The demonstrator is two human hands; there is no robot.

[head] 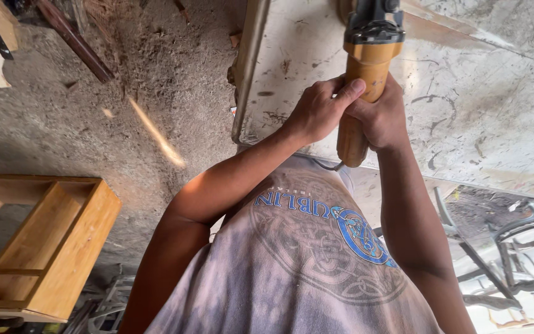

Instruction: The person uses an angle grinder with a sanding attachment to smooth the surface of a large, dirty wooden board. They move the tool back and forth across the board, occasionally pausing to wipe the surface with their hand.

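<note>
Gripping both hands — an orange-bodied power tool (366, 80), black head, dusty.

Daylight falls from the right, glaring white at the lower right corner; the floor (125, 124) is dimmer, with blurred light streaks.

Power tool's (366, 68) head — cut off by the top edge; fingers (341, 93) over its body

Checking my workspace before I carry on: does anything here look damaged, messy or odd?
Both the left hand and right hand grip an orange power tool over a stained, scratched worktable. Sawdust covers the floor. Nothing looks broken.
</note>
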